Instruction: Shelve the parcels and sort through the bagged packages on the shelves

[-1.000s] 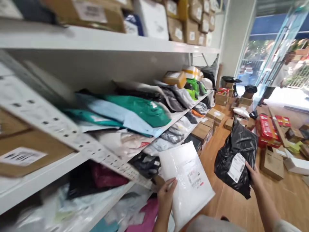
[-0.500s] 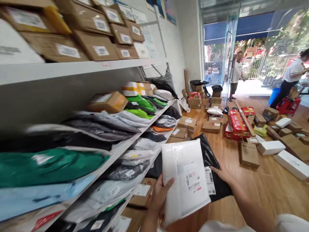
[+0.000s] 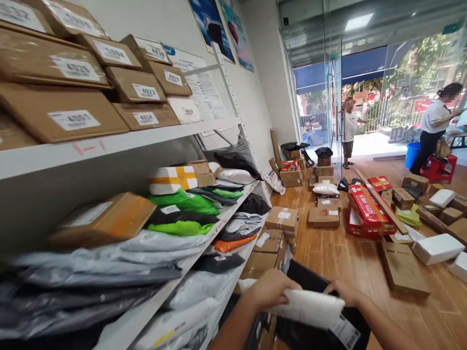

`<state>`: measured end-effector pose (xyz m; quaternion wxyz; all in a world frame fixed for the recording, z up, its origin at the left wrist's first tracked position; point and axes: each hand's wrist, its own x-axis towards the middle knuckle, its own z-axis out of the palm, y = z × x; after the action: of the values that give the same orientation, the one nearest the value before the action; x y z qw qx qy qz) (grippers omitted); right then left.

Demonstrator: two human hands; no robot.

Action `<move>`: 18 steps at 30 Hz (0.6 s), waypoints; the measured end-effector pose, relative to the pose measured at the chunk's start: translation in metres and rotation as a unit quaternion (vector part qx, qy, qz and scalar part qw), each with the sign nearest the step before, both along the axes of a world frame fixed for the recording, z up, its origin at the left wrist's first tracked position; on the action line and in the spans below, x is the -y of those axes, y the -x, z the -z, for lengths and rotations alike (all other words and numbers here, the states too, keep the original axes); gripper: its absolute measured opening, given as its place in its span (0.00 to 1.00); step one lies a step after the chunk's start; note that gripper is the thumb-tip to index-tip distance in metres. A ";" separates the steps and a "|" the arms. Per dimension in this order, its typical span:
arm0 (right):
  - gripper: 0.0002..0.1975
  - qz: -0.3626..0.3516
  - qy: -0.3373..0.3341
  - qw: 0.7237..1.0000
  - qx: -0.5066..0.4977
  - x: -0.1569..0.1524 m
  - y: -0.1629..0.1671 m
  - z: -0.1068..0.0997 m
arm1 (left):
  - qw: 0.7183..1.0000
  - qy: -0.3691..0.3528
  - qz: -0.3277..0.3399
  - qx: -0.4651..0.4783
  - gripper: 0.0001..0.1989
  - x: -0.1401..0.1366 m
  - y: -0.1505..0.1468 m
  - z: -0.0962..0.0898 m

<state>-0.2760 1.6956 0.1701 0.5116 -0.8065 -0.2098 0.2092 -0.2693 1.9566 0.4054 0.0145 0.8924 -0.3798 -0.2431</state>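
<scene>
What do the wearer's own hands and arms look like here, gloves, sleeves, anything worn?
Both hands are bare, with no gloves. The left hand and right hand show no rings or watch that can be made out. Both forearms are uncovered up to the bottom edge of the picture, so no sleeve shows in this view. No markings, straps or bands are visible on either arm.

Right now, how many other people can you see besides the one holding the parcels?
2: one person stands in the glass doorway, another person stands outside near the blue bucket. Others may be hidden.
</scene>
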 end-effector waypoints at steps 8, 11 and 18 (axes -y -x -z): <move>0.24 -0.014 -0.060 0.998 -0.009 -0.052 -0.095 -0.045 | 0.993 -0.020 0.113 0.017 0.22 0.035 -0.117 0.060; 0.20 0.064 -0.005 0.998 0.025 -0.061 -0.113 -0.047 | 0.994 0.031 0.097 0.047 0.20 0.040 -0.149 0.070; 0.14 0.268 -0.065 0.959 0.063 -0.035 -0.182 -0.063 | 0.929 0.271 -0.184 0.174 0.19 0.001 -0.188 0.120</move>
<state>-0.0937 1.7304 0.2333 0.5860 -0.8098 -0.0303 -0.0008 -0.0816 1.9561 0.2856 0.2341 0.9369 -0.2573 0.0351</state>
